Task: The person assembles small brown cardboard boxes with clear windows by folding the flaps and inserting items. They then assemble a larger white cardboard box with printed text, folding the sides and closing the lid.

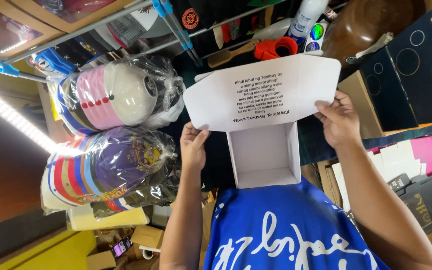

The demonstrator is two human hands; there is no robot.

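I hold an open white cardboard box (263,155) up in front of my blue printed shirt (286,235). Its lid flap (266,95) stands raised, with black printed text on the inner face, and the box interior is empty. My left hand (193,145) grips the lower left corner of the lid flap. On the flap's right edge my right hand (338,120) pinches the card between thumb and fingers.
Two clear plastic bags of stacked caps (116,95) (108,172) lie at the left. A metal rack (176,25), an orange tape dispenser (276,48) and a white bottle (306,17) are beyond the box. Dark flat boxes (406,75), pink card (431,155) and cardboard cartons (146,237) lie around.
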